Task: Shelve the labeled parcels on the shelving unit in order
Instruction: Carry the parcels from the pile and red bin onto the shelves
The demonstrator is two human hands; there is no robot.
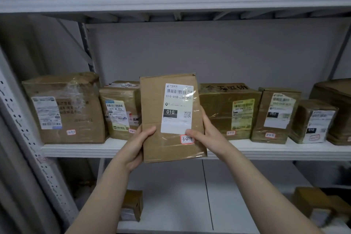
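Evidently, reading from the left, the middle shelf (76, 150) carried a large taped box (64, 108) and a smaller box (119, 110) just beside it. Both had their labels facing out, which I took to be so that the handwritten tags could be read from the front.

Next came my left hand (136, 146). Its grip was closed on the parcel (171, 118), thumb across the front face and fingers behind the left edge. The parcel was held in front of the shelf, not on it. Its lower edge hung below the shelf's front lip, and it covered whatever gap lay behind. It stood on end, long axis near vertical with the top leaning slightly left, the printed label facing me and reading right way up. I judged that I held it so in order to check its red-bordered tag (187, 139), which read 3-2-4, against the row.

My right hand (207, 131) gripped the right edge likewise, thumb lying just beside that tag. Further right stood a wide box (228, 110), a taller box (275, 114) and a small box (313, 121), close together. Their tags were too blurred for me to read surely. The wide box's seemed to end in 3, so the slot may have lain to its right.
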